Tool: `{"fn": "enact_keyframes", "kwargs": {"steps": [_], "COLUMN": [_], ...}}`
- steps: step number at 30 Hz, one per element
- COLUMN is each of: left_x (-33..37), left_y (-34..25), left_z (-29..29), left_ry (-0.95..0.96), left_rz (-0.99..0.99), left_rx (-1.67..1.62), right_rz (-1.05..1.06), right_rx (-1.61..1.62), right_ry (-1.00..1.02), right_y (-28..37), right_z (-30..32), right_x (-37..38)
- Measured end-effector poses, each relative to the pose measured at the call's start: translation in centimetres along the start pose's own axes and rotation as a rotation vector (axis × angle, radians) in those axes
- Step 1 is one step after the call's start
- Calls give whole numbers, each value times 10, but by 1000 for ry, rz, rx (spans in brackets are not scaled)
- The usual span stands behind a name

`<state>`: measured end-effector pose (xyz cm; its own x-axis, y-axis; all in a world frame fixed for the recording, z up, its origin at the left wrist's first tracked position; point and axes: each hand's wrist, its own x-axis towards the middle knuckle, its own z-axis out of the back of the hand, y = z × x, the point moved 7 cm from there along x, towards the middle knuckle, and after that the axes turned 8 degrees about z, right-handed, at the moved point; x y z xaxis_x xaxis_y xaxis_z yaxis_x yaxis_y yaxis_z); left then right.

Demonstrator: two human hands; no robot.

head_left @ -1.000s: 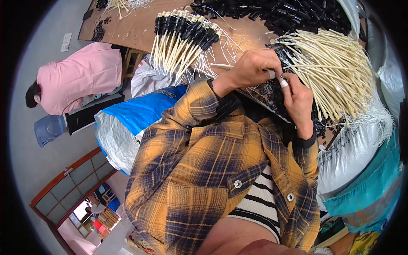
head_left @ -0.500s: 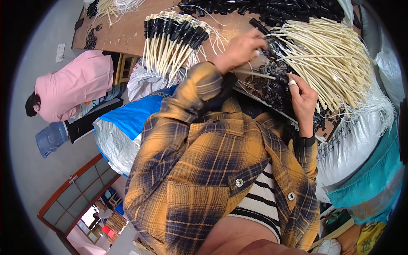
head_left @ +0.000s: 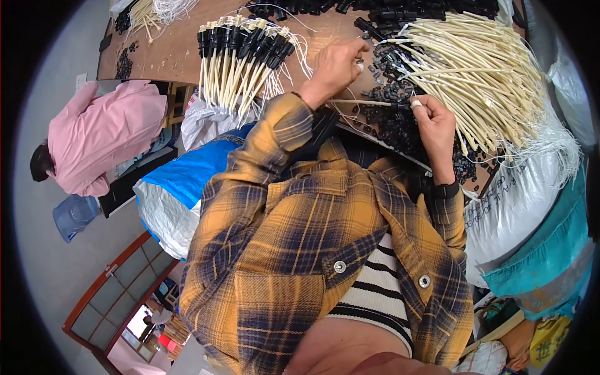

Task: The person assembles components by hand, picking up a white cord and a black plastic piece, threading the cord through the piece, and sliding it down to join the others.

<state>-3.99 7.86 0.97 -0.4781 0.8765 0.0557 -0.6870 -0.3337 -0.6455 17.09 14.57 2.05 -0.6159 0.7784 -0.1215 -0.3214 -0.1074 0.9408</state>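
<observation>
My right hand, with a white wrap on one finger, is closed in a pinch. Between its fingertips is the end of a thin cream stick with a black fitting near that end. The stick lies sideways over a pile of small black parts. My left hand is over the brown tabletop, beside that pile, its fingers curled together. Whatever they hold is too small or hidden to name. To its left lies a fanned bundle of cream sticks with black fittings and white strings.
A large heap of bare cream sticks covers the table's right side. Black tubular fittings are piled along the far side. White sacks and a teal sack stand at right, a blue-and-white bag at left. A person in pink bends nearby.
My left hand has drawn leftward, away from the small black parts, and its fingers have curled in more. My right hand keeps its pinch on the stick. The whole view has shifted slightly.
</observation>
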Motion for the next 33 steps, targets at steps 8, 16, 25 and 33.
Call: {"fn": "enact_keyframes", "kwargs": {"steps": [8,16,25,33], "left_x": [-23,-21,-26,-29], "left_y": [-88,-40,-47,-74], "left_z": [16,-23,-24,-10], "left_ry": [-77,173,153,-209], "left_rz": [-366,294,204,-49], "left_rx": [-346,-1047,-978,-642], "right_rz": [-41,-64,-76,-59], "right_rx": [24,66,-12,509], "right_ry": [-10,-17,-13,104], "right_y": [-13,-11,-11,2], "right_z": [-4,-13,-12,-24], "right_x": [9,11,13,10]}}
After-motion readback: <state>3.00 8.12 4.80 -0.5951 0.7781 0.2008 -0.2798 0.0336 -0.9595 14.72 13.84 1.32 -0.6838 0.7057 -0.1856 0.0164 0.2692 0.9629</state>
